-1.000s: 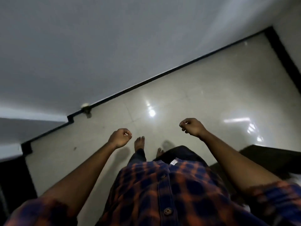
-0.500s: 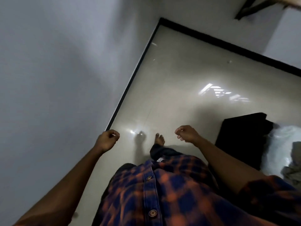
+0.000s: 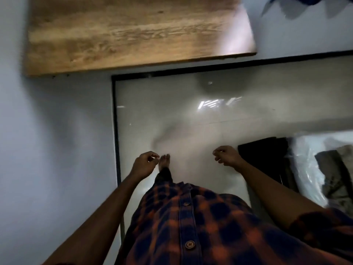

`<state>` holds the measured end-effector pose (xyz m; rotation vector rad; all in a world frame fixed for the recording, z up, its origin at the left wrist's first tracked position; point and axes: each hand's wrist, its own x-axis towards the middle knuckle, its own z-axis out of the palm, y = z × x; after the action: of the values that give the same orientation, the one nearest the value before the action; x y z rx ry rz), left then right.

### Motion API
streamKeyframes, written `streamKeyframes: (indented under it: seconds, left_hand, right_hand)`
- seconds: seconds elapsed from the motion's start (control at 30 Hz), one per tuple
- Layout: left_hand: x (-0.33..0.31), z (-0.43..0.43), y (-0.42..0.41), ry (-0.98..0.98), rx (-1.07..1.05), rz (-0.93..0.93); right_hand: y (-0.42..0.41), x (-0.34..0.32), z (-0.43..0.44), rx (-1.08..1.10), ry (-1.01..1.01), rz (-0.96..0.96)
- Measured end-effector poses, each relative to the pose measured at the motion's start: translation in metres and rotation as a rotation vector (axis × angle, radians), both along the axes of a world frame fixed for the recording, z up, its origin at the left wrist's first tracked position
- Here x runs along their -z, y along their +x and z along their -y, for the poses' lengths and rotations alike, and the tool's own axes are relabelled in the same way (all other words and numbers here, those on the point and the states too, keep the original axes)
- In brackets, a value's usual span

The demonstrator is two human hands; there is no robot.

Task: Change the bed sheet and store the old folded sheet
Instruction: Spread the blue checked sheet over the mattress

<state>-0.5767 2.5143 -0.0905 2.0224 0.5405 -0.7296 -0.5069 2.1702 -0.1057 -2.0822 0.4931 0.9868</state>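
Sheet: no sheet is in either hand. A grey crumpled cloth (image 3: pixel 336 180) lies on the bed at the right edge of view. I cannot tell whether it is the old sheet or the fresh one.
Bed: a pale glossy mattress (image 3: pixel 305 169), apparently plastic-wrapped, sits on a dark bed frame (image 3: pixel 267 155). Only one corner shows, just right of the right arm.
Left hand: the left hand (image 3: pixel 143 165) is out in front of the body, fingers loosely curled, thumb near forefinger, holding nothing.
Right hand: the right hand (image 3: pixel 227 155) is likewise loosely curled and empty, near the frame's corner but not touching it.
Person: standing in a checked shirt (image 3: pixel 191 222), with one bare foot (image 3: pixel 164 161) showing beside the left hand.
Floor: the floor (image 3: pixel 191 115) is pale polished tile with glare patches and a dark skirting line.
Surroundings: a grey wall (image 3: pixel 57 150) is on the left, with a wooden board (image 3: pixel 133 33) jutting from it above. Something blue (image 3: pixel 305 0) at the top right is too cut off to name.
Step in hand (judgement): crossing beside the bed with both hands free, probably to take up the cloth.
Doing it well (judgement):
- Face the bed squarely.
- Grip the cloth by an edge or two corners, not a bunch, so it opens flat.
- The glossy cover looks slippery, so anchor one corner first.
- Tread steadily on the polished tile.
- Keep shins off the frame corner.
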Motion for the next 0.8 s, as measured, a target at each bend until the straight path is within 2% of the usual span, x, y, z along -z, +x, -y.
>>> streamKeyframes:
  seconds: [0.27, 0.43, 0.63, 0.8]
  left_hand:
    - [-0.005, 0.077, 0.194, -0.029, 0.325, 0.012]
    - [-0.005, 0.19, 0.286, -0.088, 0.531, 0.024]
    - [-0.013, 0.354, 0.362, -0.115, 0.768, 0.034]
    - [-0.017, 0.487, 0.425, -0.099, 0.982, 0.005]
  right_hand:
    - [0.092, -0.019, 0.033, 0.381, 0.036, 0.072]
    - [0.142, -0.018, 0.099, 0.508, -0.002, 0.129]
    - [0.197, 0.0, 0.225, 0.613, 0.003, 0.111]
    - [0.239, -0.01, 0.328, 0.654, 0.002, 0.113]
